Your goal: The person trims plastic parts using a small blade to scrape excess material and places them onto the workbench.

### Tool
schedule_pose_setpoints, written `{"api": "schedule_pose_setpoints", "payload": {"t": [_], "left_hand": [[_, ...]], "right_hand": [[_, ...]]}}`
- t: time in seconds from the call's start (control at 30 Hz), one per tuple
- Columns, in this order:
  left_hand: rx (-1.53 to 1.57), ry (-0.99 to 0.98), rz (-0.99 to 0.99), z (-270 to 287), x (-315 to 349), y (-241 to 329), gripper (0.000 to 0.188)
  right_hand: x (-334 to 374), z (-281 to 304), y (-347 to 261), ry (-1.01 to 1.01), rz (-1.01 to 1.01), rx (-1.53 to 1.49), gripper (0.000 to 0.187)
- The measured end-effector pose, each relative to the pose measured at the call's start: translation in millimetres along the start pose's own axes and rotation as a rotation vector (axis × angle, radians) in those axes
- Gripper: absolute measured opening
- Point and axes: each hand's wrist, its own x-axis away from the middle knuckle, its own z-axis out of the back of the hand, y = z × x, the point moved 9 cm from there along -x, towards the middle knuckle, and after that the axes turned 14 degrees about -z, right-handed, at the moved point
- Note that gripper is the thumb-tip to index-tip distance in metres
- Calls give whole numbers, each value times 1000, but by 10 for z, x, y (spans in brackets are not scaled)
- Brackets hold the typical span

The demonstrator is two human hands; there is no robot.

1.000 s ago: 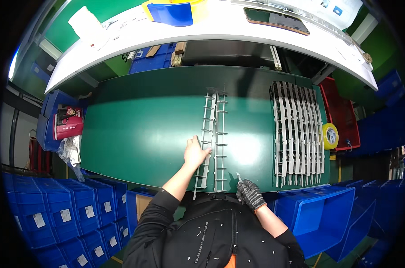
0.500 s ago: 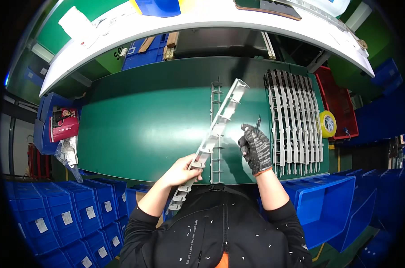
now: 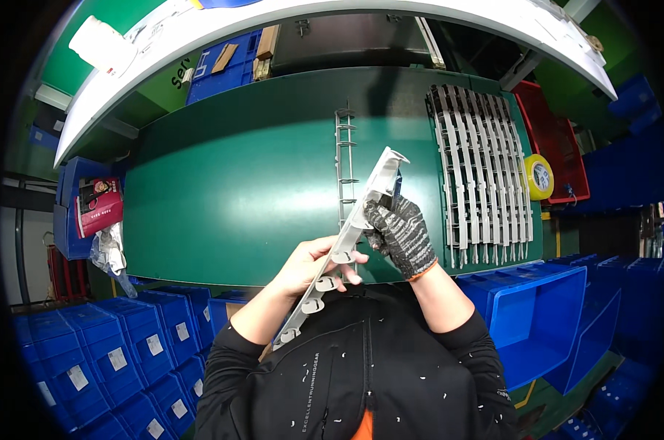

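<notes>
at eight o'clock, stacked blue crates [image 3: 116,359] fill the floor beside the green bench [image 3: 193,205]. at nine o'clock, a red packet [image 3: 100,207] sits at a blue bin [image 3: 69,198], with a crumpled clear bag [image 3: 111,253] below it. near six o'clock, the bare left hand [image 3: 310,265] is wrapped around the pale grey strip [image 3: 349,233], which is raised at a slant from seven o'clock to one, its curved tabs facing right. beyond it a second strip [image 3: 346,158] lies on the bench, pointing to twelve. the right hand [image 3: 401,235], in a dark speckled glove with an orange cuff, grasps a slim dark tool [image 3: 398,183], its fingers against the strip's upper part. at two o'clock lies a row of strips [image 3: 484,176], then a yellow tape roll [image 3: 539,177] and a red tray [image 3: 569,158]. at four o'clock stands an open blue crate [image 3: 533,319].
</notes>
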Motion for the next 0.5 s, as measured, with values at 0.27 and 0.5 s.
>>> {"api": "schedule_pose_setpoints", "payload": {"t": [0.27,0.5], "left_hand": [[17,127,36,166,98,74,45],[65,103,32,94,70,50,44]], "right_hand": [[517,45,-371,158,678,813,14],[430,55,-336,272,627,972,14]]}}
